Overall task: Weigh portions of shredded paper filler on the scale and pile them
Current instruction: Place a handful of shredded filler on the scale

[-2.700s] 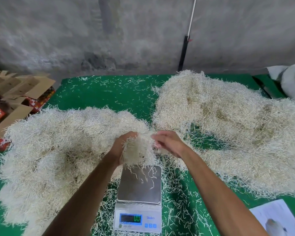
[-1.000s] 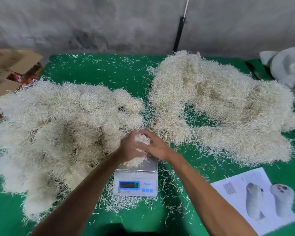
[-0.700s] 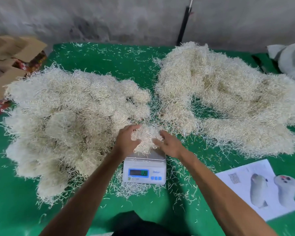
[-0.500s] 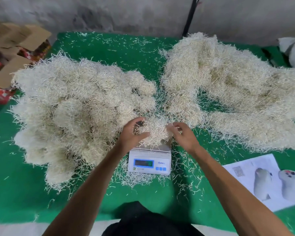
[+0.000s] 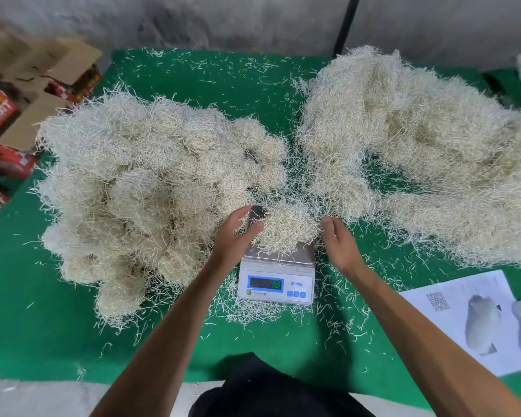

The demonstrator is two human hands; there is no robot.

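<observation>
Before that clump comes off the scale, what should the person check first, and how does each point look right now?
1. Portion rests on scale platform: ok.
2. Left hand clear of portion: not ok, fingertips touch it.
3. Right hand clear: cannot tell, it sits very close.
4. Display lit and readable: lit, digits too blurred to read.
5. Room on left pile for another portion: ok.

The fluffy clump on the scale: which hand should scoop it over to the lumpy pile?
Probably the left hand. It already touches the clump on the scale, and the lumpy pile lies right beside it. The right hand is open, just off the clump, nearer the loose heap.
</observation>
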